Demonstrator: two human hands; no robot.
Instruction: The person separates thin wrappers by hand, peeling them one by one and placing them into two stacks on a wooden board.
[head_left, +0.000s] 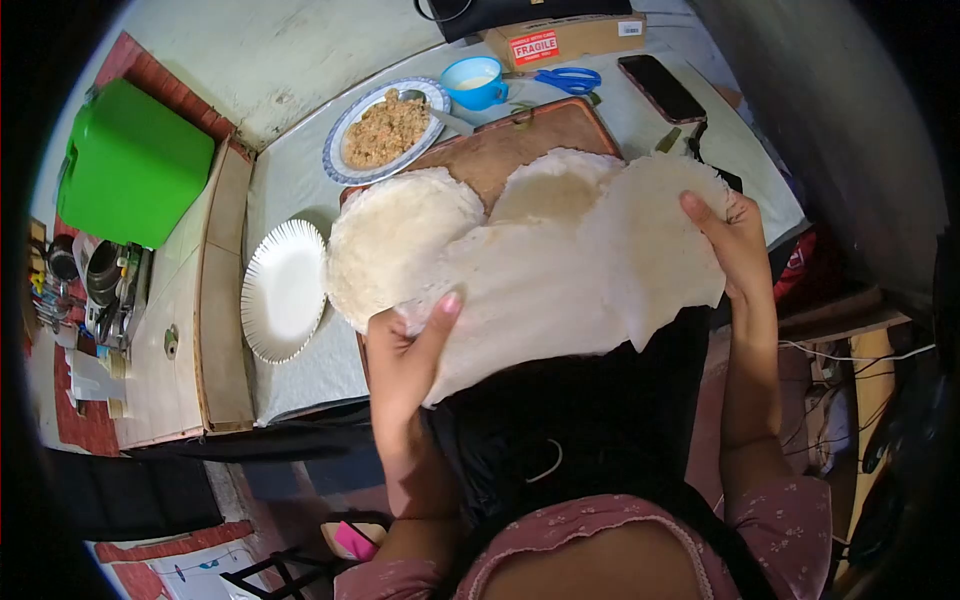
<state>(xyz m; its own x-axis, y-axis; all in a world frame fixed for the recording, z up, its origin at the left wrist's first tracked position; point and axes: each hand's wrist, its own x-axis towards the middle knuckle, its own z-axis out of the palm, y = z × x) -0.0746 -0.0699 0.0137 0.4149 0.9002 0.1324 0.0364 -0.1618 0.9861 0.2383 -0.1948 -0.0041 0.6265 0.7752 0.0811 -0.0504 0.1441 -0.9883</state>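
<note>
A wide, thin, pale lumpia wrapper sheet point(540, 290) hangs between my hands over the table's front edge. My left hand point(408, 355) pinches its left end, thumb on top. At the right end my right hand point(735, 240) grips it, the thumb pressed flat on the rounded part. Behind the sheet, one round wrapper point(400, 235) lies at the left, and another wrapper point(555, 190) shows partly in the middle. Both rest on a brown wooden board point(480, 165), whose front is hidden by the sheets.
A plate of minced filling point(385, 130) with a spoon stands behind the board. Nearby are a blue cup point(474, 83), blue-handled scissors point(568, 80), a phone point(662, 88) and a cardboard box point(560, 40). At left are a white paper plate point(284, 290) and a green container point(135, 165).
</note>
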